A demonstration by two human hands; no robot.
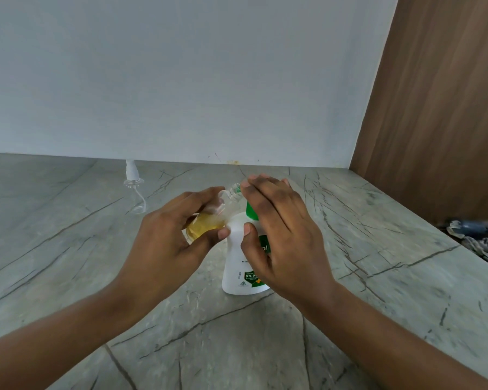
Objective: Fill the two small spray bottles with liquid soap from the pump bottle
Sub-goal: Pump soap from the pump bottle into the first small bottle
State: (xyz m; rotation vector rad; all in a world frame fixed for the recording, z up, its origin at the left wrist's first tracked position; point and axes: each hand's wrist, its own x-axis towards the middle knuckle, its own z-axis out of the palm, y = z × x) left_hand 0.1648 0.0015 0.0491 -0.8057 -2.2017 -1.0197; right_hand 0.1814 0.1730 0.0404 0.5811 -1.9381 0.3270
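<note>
Centrally one spray bottle, one dispenser

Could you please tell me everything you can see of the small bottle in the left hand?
The small bottle is clear, seemingly plastic, capless, its threaded neck open. It is tilted, neck up and toward the pump bottle's green top. Yellow liquid fills its lower part. The left hand grips its body; the right hand lies by its neck.
</note>
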